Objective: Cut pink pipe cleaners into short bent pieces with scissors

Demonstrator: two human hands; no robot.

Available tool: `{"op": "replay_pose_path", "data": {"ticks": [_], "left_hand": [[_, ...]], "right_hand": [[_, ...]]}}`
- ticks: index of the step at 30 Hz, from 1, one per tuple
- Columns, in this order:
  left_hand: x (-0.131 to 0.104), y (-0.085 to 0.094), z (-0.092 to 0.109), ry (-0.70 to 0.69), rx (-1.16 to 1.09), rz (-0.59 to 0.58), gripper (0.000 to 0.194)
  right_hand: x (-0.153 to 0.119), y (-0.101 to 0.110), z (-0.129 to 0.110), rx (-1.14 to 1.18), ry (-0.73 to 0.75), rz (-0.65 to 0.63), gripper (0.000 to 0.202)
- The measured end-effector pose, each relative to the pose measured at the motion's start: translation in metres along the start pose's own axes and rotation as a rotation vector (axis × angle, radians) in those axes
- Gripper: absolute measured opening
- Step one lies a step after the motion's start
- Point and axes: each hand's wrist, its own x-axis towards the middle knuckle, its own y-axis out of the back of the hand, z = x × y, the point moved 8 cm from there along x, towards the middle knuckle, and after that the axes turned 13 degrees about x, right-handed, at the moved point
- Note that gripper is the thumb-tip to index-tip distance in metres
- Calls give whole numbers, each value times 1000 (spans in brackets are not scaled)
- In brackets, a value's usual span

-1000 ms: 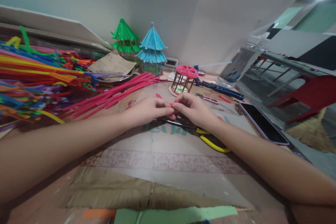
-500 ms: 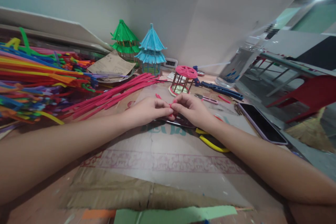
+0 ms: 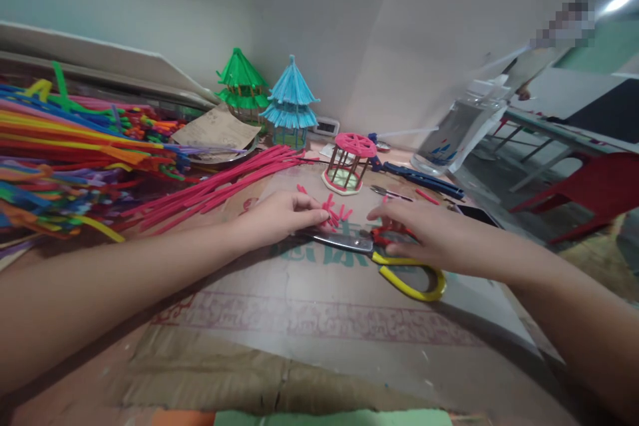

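Observation:
Short pink pieces (image 3: 339, 210) lie in a small cluster at the fingertips of my left hand (image 3: 292, 214), whose thumb and fingers are pinched on a pink piece. My right hand (image 3: 412, 233) is apart from it, fingers spread and curved over the small red-handled scissors (image 3: 392, 234); no firm grip on them shows. Large scissors with yellow handles (image 3: 412, 286) lie just below, blades toward my left hand. Behind the hands stands a small pavilion frame (image 3: 355, 146) with a pink ring top and brown posts.
Long pink stems (image 3: 224, 185) and multicoloured bundles (image 3: 74, 146) fill the left. Green (image 3: 240, 80) and blue (image 3: 291, 96) pavilions stand behind. At right are a blue tool (image 3: 424, 180), a bottle (image 3: 452, 130), a phone (image 3: 476, 215) and a red chair (image 3: 599, 186). A person's hand shows far right.
My right hand has left my left hand and moved right, over the scissors. More of the pink pieces and scissors now shows. The view has shifted slightly.

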Motion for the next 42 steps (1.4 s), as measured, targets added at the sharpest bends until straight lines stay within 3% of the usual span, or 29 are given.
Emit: {"op": "replay_pose_path", "data": {"ticks": [5,11,14,19,26,30,42], "left_hand": [[-1,0,3,20,-1,6,27],[-1,4,-1,35,-41,48,32],[-1,4,-3,47,-100,54,31],[-1,3,-3,92,-210,34,25],[-2,3,2,-7,-69,51,29],[-2,4,2,-19,21,42,31],[-1,0,7,-74,44,23,26]], "right_hand": [[-12,-18,13,-41,48,-108,53],[-12,-29,5,-59,174,-167,58],[-8,-30,8,-82,141,-106,54],[-5,-18,10,75,99,-89,21],[-9,11,37,207,51,35,56],[-3,2,49,180,-12,14,52],[0,-8,39,247,-87,-69,47]]}}
